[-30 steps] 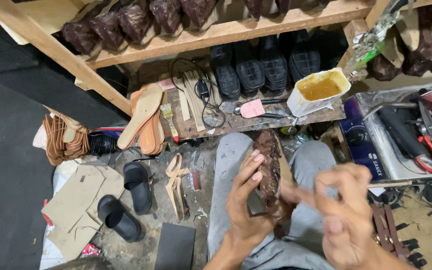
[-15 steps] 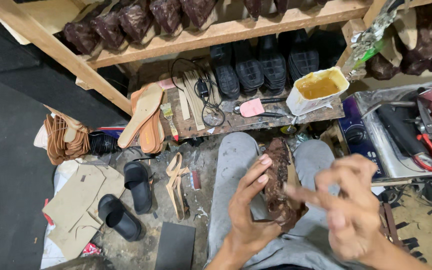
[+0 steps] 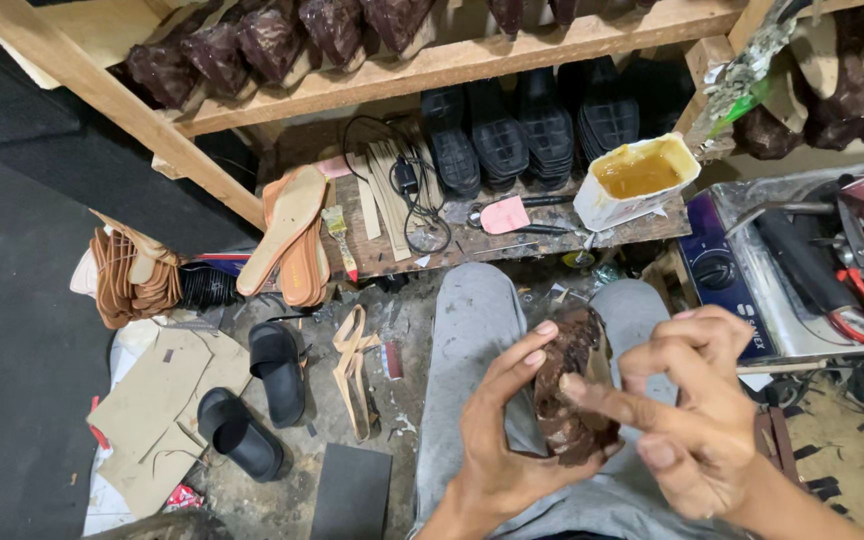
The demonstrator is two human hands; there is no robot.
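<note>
My left hand [image 3: 507, 430] grips a dark brown, rough-textured shoe piece [image 3: 570, 395] above my lap, fingers curled around its left side. My right hand [image 3: 697, 415] is close against its right side, index finger stretched across and touching its middle. My grey trouser legs [image 3: 472, 330] lie below both hands.
A low wooden bench [image 3: 472, 240] holds tan insoles [image 3: 287, 235], strips, a cable, scissors and a tub of yellow glue [image 3: 637, 180]. Black soles [image 3: 542, 130] stand behind. A machine with red handles [image 3: 852, 270] sits at right. Black slides [image 3: 277, 370], cardboard and a tan strap lie on the floor at left.
Both hands and the brown piece have shifted slightly right and lower. My right index finger has come across onto the piece.
</note>
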